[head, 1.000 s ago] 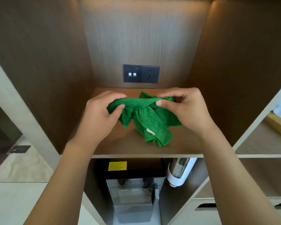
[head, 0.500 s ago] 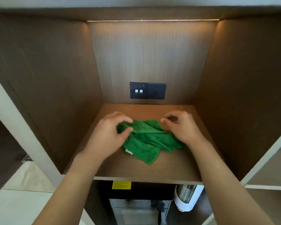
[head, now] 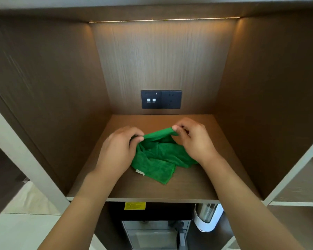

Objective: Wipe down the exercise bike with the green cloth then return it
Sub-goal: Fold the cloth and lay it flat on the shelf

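The green cloth [head: 157, 159] lies crumpled on the wooden shelf [head: 143, 190] inside a brown cabinet niche, with a small white tag at its lower left edge. My left hand [head: 118, 150] pinches the cloth's upper left edge. My right hand [head: 195, 139] pinches the upper right edge between thumb and forefinger, lifting a stretched fold a little above the shelf. The rest of the cloth rests on the shelf between my wrists. The exercise bike is out of view.
A dark switch and socket plate [head: 161, 99] sits on the niche's back wall. Below the shelf are a dark appliance with a yellow label [head: 135, 206] and a white cup dispenser [head: 207, 217]. Open shelves [head: 296, 192] lie to the right, pale floor to the left.
The cloth went from held above the shelf down onto it. Both hands then pinched its top edge and raised a fold. The view tilted upward.
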